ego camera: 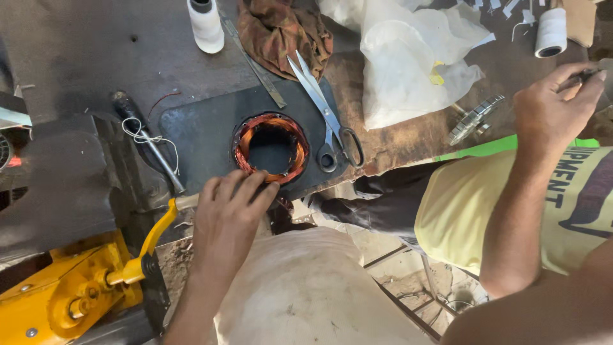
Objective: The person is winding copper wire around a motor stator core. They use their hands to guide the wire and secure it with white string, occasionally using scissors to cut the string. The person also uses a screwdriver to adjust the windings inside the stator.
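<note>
A yellow lever tool [76, 287] sits at the far lower left of the copper-wound stator [271, 147], its curved handle rising toward the winding. Up-left of the stator a screwdriver [148, 142] lies with white thread looped over its shaft, and farther up stands a white thread spool [205, 24]. The stator itself is set in a dark mat [204, 134] on the workbench. The left hand [228, 217] rests just below the stator, fingertips touching its lower rim, fingers curled loosely, clamped on nothing visible. Right of the stator, scissors [325, 112] lie closed, tips pointing up-left. Farther right lies crumpled plastic sheet [408, 64]. Far right of the stator, the right hand [554, 108] pinches a small dark object at its fingertips; what it is cannot be told.
</note>
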